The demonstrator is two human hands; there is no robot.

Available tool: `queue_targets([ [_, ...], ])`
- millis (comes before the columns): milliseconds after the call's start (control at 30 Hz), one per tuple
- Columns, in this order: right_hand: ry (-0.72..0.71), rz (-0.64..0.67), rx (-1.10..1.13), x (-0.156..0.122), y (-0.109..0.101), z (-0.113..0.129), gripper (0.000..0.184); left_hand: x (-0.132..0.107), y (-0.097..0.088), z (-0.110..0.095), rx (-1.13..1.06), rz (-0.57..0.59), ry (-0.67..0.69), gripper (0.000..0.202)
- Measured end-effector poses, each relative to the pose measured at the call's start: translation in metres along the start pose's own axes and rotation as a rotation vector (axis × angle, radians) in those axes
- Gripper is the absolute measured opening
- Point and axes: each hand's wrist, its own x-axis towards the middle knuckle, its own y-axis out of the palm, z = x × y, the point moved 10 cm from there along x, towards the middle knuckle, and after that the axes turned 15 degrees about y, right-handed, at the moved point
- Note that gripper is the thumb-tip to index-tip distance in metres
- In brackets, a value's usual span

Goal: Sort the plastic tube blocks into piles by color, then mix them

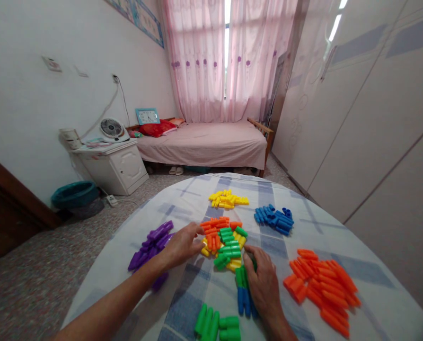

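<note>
- Left hand: thumb and fingers parted at the left edge of a mixed heap of orange, green and yellow plastic pegs, mid-table. No piece is seen clasped; fingertip contact cannot be confirmed.
- Right hand: curled palm-down beside the heap, over green-and-blue pegs. Fingertips are largely hidden; whether it grips or merely covers them cannot be told.
- Placement: single-colour groups ring the heap, namely purple pegs at left, yellow pegs beyond, blue pegs far right, orange pegs at right and green pegs at the near edge. Judged to be set apart by colour; the central position puts the mixed heap within reach of both hands.
- Pegs: several lie side by side in rows, possibly joined; joints not discernible.
- Support: round table with a checked tablecloth.
- Markings: no brand or lettering legible on the pegs. Blue-framed clock on the bed shows hands, but its dial marks are too small to read. Wall poster: illegible. Desk fan: no readable label.
</note>
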Motion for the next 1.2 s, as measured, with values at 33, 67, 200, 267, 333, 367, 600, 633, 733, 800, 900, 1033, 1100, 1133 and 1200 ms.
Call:
queue_targets([
  [33, -0.005, 0.001, -0.002, 0.000, 0.000, 0.000, 0.031, -0.009, 0.005, -0.005, -0.011, 0.019, 0.026, 0.029],
  [67, -0.008, 0.000, -0.002, 0.001, 0.000, 0.000, 0.031, -0.015, 0.009, -0.009, -0.013, 0.030, 0.051, 0.033],
  [200, -0.016, -0.002, 0.003, 0.001, 0.000, 0.000, 0.033, -0.016, 0.028, -0.015, 0.076, 0.044, 0.072, 0.041],
  [267, -0.019, -0.004, 0.000, 0.001, -0.001, 0.000, 0.033, -0.013, 0.031, -0.016, 0.153, 0.021, 0.034, 0.033],
  [333, -0.023, -0.012, -0.009, 0.001, -0.002, 0.000, 0.033, -0.011, 0.030, -0.018, 0.212, 0.013, 0.003, 0.027],
  [367, -0.026, -0.016, -0.012, 0.000, -0.002, 0.001, 0.033, -0.012, 0.029, -0.019, 0.227, 0.026, -0.011, 0.028],
  [600, -0.017, -0.013, -0.019, 0.000, -0.001, 0.001, 0.031, -0.026, -0.001, -0.024, 0.140, 0.240, 0.016, 0.034],
  [633, -0.014, -0.008, -0.017, 0.000, -0.001, 0.001, 0.031, -0.023, -0.008, -0.024, 0.107, 0.239, 0.037, 0.035],
  [733, -0.007, 0.001, -0.004, 0.000, 0.001, -0.001, 0.030, 0.000, -0.028, -0.015, 0.045, 0.141, 0.048, 0.038],
  [800, -0.002, -0.006, 0.009, -0.001, 0.000, -0.001, 0.029, 0.027, -0.040, -0.003, 0.068, 0.019, 0.007, 0.041],
  [900, -0.001, -0.024, 0.026, -0.002, -0.001, -0.002, 0.028, 0.073, -0.045, 0.013, 0.146, -0.127, -0.067, 0.047],
  [1033, -0.002, -0.030, 0.029, -0.002, -0.001, -0.003, 0.026, 0.130, -0.035, 0.024, 0.193, -0.203, -0.097, 0.045],
  [1100, -0.007, -0.034, 0.023, -0.002, -0.001, -0.004, 0.026, 0.151, -0.028, 0.028, 0.212, -0.222, -0.094, 0.043],
  [1133, -0.010, -0.036, 0.019, -0.002, -0.001, -0.004, 0.025, 0.159, -0.024, 0.030, 0.217, -0.225, -0.093, 0.041],
  [1200, -0.014, -0.040, 0.006, -0.003, -0.001, -0.005, 0.025, 0.169, -0.016, 0.033, 0.219, -0.215, -0.097, 0.039],
])
